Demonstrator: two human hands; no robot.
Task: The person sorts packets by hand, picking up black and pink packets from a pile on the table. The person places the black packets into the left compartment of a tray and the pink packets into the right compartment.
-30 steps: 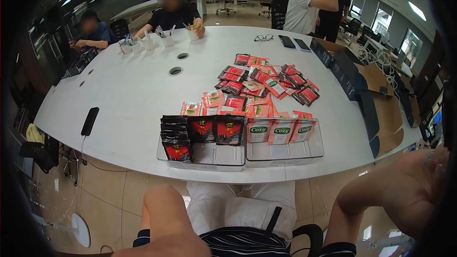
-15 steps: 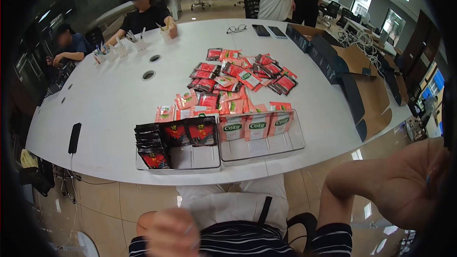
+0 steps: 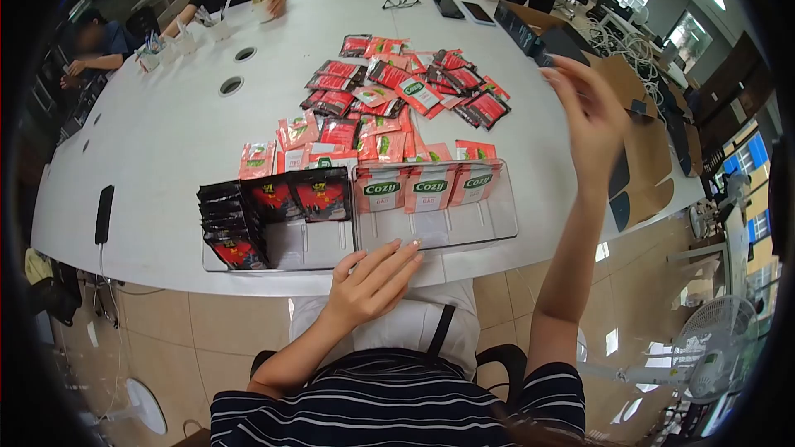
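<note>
Cozy sachets [image 3: 428, 186] upright in row along back of right clear tray [image 3: 484, 223], on bench [image 3: 157, 145]. Left tray [image 3: 331, 237] holds black sachets [image 3: 325, 196], stacked at left, others at back. Loose sachets [image 3: 418, 93] piled behind trays. Left hand [image 3: 373, 283] released, fingers extended at trays' front edge. Right hand [image 3: 595, 116] raised near open carton [image 3: 644, 149], half-curled, blurred; can't tell if gripping.

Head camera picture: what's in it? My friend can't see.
A person's left hand is by two clear trays, one of black packets, one of pink Cozy packets, on a white table. The right hand is raised; red and pink packets lie piled behind.
</note>
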